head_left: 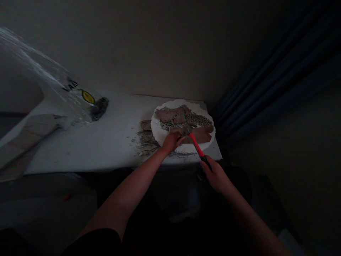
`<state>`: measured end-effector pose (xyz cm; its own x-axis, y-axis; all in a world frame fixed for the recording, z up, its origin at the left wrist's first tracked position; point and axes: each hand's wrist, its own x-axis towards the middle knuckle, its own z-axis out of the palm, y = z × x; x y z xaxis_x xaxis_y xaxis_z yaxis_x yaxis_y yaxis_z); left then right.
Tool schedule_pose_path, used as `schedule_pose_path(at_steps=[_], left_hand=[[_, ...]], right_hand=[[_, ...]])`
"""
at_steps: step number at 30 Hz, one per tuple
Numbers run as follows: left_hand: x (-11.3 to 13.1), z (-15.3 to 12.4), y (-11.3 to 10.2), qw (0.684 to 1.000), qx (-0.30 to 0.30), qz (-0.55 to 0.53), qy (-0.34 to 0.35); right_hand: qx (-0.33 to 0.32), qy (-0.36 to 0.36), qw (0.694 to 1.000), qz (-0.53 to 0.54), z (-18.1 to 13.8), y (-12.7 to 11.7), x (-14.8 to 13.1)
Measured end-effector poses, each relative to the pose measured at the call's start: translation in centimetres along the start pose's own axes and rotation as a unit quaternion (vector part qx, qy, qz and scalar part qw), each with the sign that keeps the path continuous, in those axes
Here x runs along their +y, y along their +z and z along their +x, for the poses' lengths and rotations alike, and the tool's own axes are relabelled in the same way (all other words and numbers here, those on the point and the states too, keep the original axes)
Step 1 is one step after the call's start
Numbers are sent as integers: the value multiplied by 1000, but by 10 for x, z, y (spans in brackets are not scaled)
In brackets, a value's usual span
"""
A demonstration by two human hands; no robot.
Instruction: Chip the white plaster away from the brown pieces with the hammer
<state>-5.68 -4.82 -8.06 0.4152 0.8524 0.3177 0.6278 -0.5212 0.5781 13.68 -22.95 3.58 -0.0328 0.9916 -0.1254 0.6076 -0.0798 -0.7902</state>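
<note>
My right hand (214, 174) is wrapped round the black grip of a hammer (196, 144) with a red handle. The hammer's dark head rests over a brown, bark-like piece (201, 136) on a white round board (159, 134) with a wavy edge. Beside the hammer head, my left hand (172, 141) has its fingers pinched together at the left end of that piece. Whatever lies between those fingertips is too small and dark to make out. Behind it lies a second, rough brown piece (170, 115), with grey crumbs (201, 121) around it.
The board stands at the right end of a white table (80, 149). Dark debris (146, 142) is scattered left of the board. A clear plastic bag (66, 89) with a yellow label and dark contents sits at the left. Dark curtains (266, 71) hang at the right.
</note>
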Motion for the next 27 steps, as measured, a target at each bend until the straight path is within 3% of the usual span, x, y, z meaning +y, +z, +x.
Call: schedule_pose_path(at_steps=[11,23,27], left_hand=[[-2,0,1,999,-27,23,7],[-8,6,-7,995,-45,-71,-45],[-14,6,-6,995,-33,-88,-15]], right_hand=[[11,3,1000,12,2,7,8],[20,9,1000,2,4,10,13],[-6,-1,1000,7,6,17,17]])
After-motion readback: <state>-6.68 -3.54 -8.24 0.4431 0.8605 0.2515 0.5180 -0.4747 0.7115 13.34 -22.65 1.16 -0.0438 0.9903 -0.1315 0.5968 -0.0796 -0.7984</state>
